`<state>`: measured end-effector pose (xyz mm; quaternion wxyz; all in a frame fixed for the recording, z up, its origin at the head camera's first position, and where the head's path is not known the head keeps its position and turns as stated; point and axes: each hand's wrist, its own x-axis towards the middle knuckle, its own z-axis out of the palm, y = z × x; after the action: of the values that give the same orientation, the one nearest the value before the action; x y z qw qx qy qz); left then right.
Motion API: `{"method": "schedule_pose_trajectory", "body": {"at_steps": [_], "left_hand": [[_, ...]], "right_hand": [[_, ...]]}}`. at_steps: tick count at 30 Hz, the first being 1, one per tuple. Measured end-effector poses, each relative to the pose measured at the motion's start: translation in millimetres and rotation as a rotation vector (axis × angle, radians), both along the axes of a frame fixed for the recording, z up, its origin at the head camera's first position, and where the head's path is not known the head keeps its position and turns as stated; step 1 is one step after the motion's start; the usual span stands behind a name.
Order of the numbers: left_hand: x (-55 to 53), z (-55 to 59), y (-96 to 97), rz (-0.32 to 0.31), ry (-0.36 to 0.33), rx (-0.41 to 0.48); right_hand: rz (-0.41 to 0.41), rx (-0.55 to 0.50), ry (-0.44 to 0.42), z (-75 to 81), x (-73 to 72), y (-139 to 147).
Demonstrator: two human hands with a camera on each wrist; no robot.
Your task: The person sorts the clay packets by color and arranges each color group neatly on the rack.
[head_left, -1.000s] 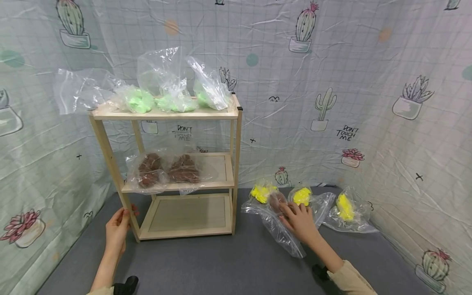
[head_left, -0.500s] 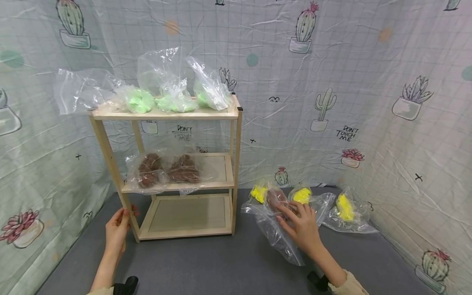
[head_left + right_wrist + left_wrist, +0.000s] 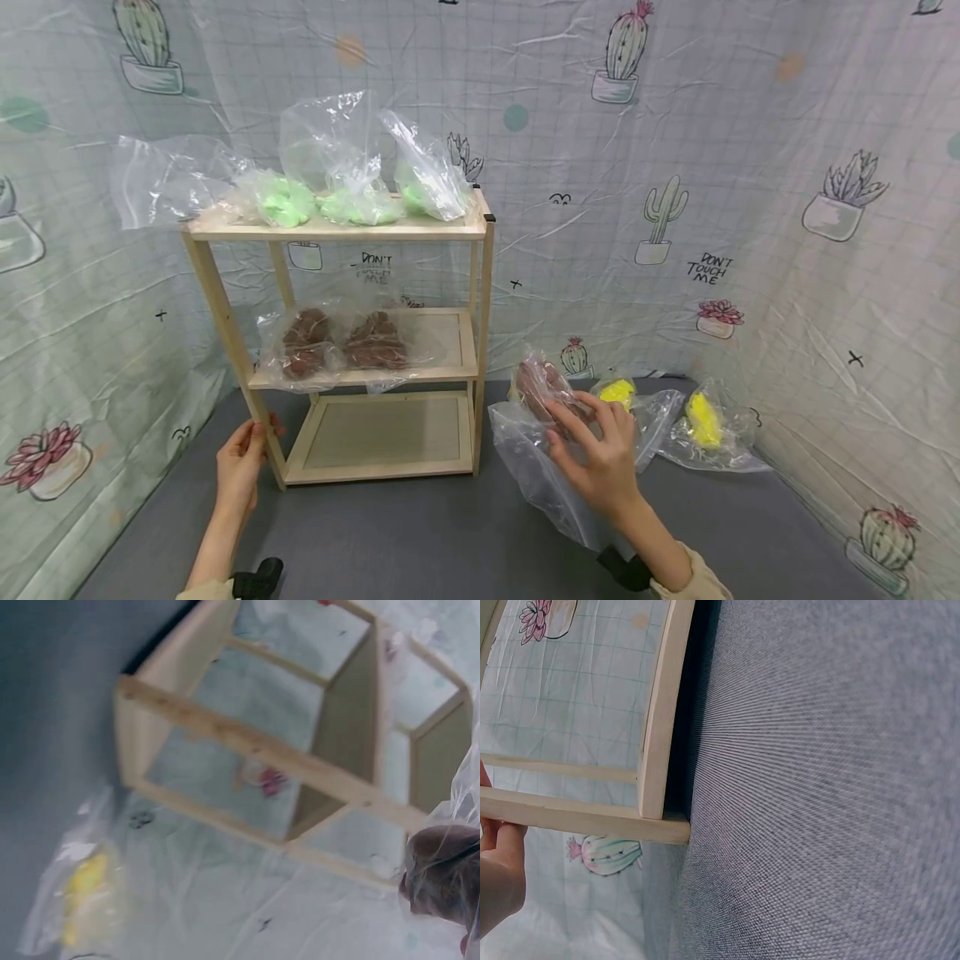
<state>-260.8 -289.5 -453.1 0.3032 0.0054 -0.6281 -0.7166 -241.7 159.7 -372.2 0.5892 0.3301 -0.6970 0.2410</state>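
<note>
My left hand (image 3: pixel 238 467) grips the left front leg of a wooden three-tier shelf (image 3: pixel 378 477). In the left wrist view, fingers curl round that leg (image 3: pixel 585 815) near the bottom tier. To the right of the shelf, my right hand (image 3: pixel 600 454) holds a clear zip bag with a brown lump (image 3: pixel 538 385) inside, fingers and thumb pinching it; its loose plastic hangs below. The right wrist view catches the bagged lump (image 3: pixel 444 870) at its right edge, raised off the table. Two similar bags of brown lumps (image 3: pixel 306 342) sit on the middle tier.
Bags of light green material (image 3: pixel 285 200) lie on the top tier, one flap hanging past its left end. Bags with yellow pieces (image 3: pixel 703 419) lie on the grey table (image 3: pixel 420 542) at the right. Cactus-print cloth (image 3: pixel 570 275) surrounds the table.
My right hand has lifted the bagged brown lump from among the yellow bags and moved it slightly left. My left hand has stayed on the shelf leg.
</note>
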Motion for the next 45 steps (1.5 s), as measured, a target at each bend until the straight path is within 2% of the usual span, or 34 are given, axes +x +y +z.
{"method": "schedule_pose_trajectory", "body": {"at_steps": [11, 16, 19, 30, 36, 40, 45], "left_hand": [[-1.3, -0.9, -0.4, 0.008, 0.002, 0.018], [-1.3, -0.6, -1.0, 0.014, 0.004, 0.018], [-0.6, -0.5, -1.7, 0.014, 0.008, 0.021], [0.1, -1.2, 0.0, -0.029, 0.049, 0.028], [-1.1, 0.2, 0.3, 0.003, 0.024, 0.033], [-1.1, -0.6, 0.2, -0.002, 0.032, 0.027], [-1.1, -1.8, 0.8, -0.025, 0.057, 0.019]], "right_hand": [[0.128, -0.027, 0.143, 29.3, -4.3, -37.9], [0.188, -0.015, 0.135, 39.8, -5.1, -58.2], [0.186, -0.006, 0.132, 45.6, -6.8, -73.9], [0.011, 0.089, 0.105, 52.0, -25.2, -130.7], [-0.101, 0.092, 0.093, 53.9, -41.9, -153.2], [-0.199, 0.126, 0.039, 55.8, -52.5, -165.1], [-0.263, 0.137, -0.036, 56.1, -63.6, -174.2]]}}
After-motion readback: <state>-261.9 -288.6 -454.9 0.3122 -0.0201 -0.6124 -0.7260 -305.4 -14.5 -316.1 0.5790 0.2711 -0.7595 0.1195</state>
